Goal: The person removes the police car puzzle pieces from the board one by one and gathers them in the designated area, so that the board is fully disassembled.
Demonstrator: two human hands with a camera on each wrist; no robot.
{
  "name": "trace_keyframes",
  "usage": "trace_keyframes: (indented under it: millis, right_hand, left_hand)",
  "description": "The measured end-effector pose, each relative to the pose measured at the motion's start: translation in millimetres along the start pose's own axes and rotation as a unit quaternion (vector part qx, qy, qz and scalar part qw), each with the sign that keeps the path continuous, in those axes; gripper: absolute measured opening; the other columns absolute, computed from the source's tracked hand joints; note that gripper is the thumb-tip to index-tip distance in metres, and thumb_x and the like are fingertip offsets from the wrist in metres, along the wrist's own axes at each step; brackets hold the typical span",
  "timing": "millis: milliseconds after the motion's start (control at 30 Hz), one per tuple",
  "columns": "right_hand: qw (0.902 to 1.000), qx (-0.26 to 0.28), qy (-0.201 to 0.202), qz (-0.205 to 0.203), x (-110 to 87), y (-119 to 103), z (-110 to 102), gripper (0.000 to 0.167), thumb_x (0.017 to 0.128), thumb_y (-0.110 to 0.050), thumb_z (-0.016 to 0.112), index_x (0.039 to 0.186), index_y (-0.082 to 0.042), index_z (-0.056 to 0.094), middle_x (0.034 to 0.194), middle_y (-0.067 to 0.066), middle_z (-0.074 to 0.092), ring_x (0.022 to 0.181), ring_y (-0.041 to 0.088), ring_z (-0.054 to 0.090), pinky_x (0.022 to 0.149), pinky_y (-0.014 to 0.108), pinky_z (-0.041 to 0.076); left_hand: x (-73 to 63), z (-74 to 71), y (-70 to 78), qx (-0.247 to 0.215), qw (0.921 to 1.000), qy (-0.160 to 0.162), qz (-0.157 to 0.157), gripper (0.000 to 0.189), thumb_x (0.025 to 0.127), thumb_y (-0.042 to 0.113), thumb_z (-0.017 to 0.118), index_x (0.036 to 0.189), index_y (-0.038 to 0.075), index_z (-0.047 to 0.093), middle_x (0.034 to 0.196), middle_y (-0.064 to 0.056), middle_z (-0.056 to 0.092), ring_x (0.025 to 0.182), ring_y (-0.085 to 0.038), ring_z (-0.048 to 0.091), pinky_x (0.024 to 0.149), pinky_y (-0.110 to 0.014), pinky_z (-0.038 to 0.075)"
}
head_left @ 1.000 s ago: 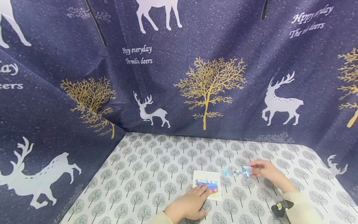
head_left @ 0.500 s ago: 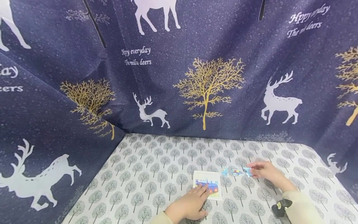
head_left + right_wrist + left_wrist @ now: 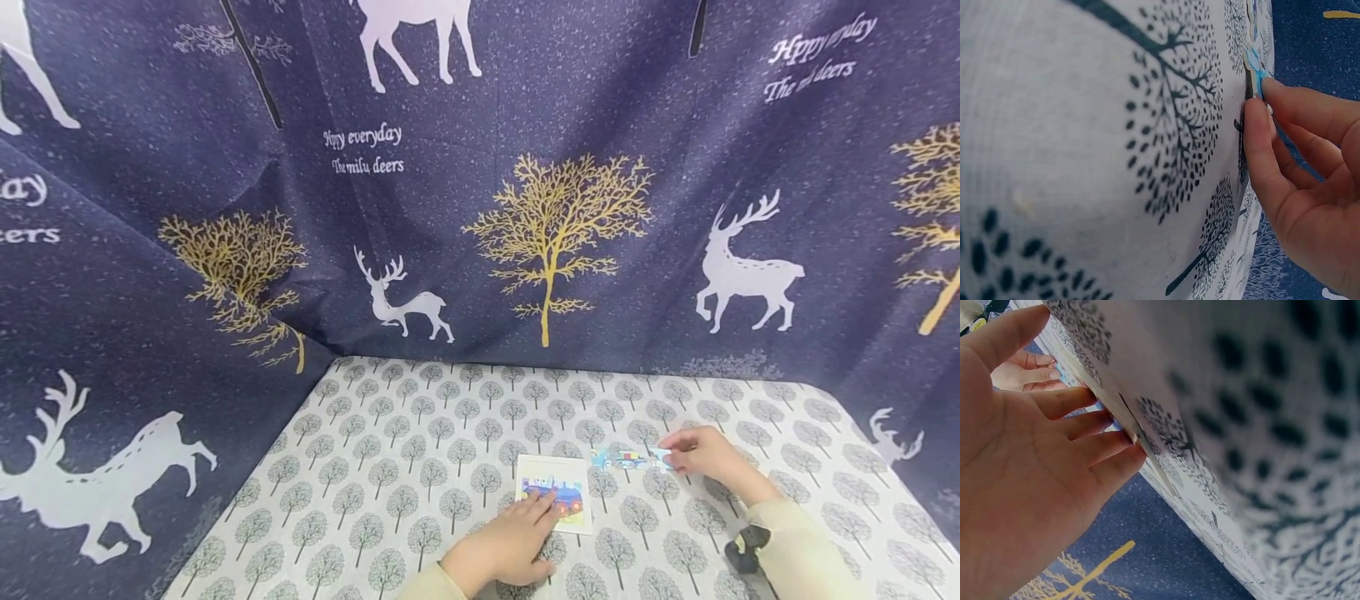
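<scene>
On the table, my left hand [image 3: 510, 542] lies with its straight fingers over a white-bordered picture card [image 3: 555, 468] showing a blue cartoon vehicle. The lower left of the card is hidden by those fingers. To the card's upper right runs a short row of light-blue jigsaw pieces [image 3: 618, 460] with small coloured details. At the row's right end my right hand [image 3: 705, 458] pinches a light-blue jigsaw piece [image 3: 1255, 70] between thumb and fingers. That piece [image 3: 660, 459] lies right at the end of the row, close over the cloth.
A white tablecloth [image 3: 405, 500] with grey tree prints covers the table. Dark blue deer-and-tree fabric [image 3: 465, 217] hangs behind and at the left side. A black wrist device [image 3: 746, 548] sits at the right sleeve.
The pinched jigsaw piece has moved slightly left and down, closing the small gap to the row. My left hand has stayed on the card.
</scene>
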State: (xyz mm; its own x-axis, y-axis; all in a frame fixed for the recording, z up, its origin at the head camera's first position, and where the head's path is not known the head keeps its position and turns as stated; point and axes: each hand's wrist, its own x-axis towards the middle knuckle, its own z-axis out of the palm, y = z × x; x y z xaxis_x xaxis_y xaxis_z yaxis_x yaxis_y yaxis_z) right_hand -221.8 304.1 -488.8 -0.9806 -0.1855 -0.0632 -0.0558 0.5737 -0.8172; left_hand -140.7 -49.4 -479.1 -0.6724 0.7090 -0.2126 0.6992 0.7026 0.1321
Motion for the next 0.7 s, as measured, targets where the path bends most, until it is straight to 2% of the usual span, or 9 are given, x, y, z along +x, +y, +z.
trace_keyframes:
  millis: [367,567,700]
  right_hand:
    - [0.9997,-0.021,0.009,-0.003,2.9,-3.2,1.6,0.020,0.080,0.001,0.071,0.097,0.010,0.068,0.085,0.016,0.069,0.069,0.023,0.068,0.062,0.032,0.058]
    - [0.9989,-0.045,0.006,0.011,3.6,-9.2,2.0,0.021,0.080,0.001,0.070,0.099,0.009,0.068,0.086,0.015,0.069,0.068,0.022,0.068,0.062,0.034,0.058]
    - [0.9974,-0.072,0.006,0.001,2.6,-12.5,1.1,0.018,0.080,0.002,0.067,0.096,0.007,0.070,0.085,0.014,0.069,0.068,0.022,0.066,0.060,0.035,0.057]
  left_hand:
    - [1.3,1.2,-1.4,-0.005,1.0000,-0.004,-0.001,0.072,0.092,0.047,0.058,0.150,0.013,0.032,0.159,-0.004,0.020,0.144,-0.023,0.022,0.114,-0.034,0.028]
    - [0.5,-0.2,-0.8,0.000,1.0000,-0.005,0.003,0.072,0.091,0.047,0.059,0.150,0.012,0.034,0.158,-0.005,0.023,0.144,-0.024,0.024,0.113,-0.036,0.030]
    - [0.1,-1.4,-0.3,-0.001,1.0000,-0.004,0.003,0.072,0.091,0.046,0.059,0.150,0.012,0.034,0.158,-0.005,0.024,0.144,-0.024,0.024,0.113,-0.035,0.031]
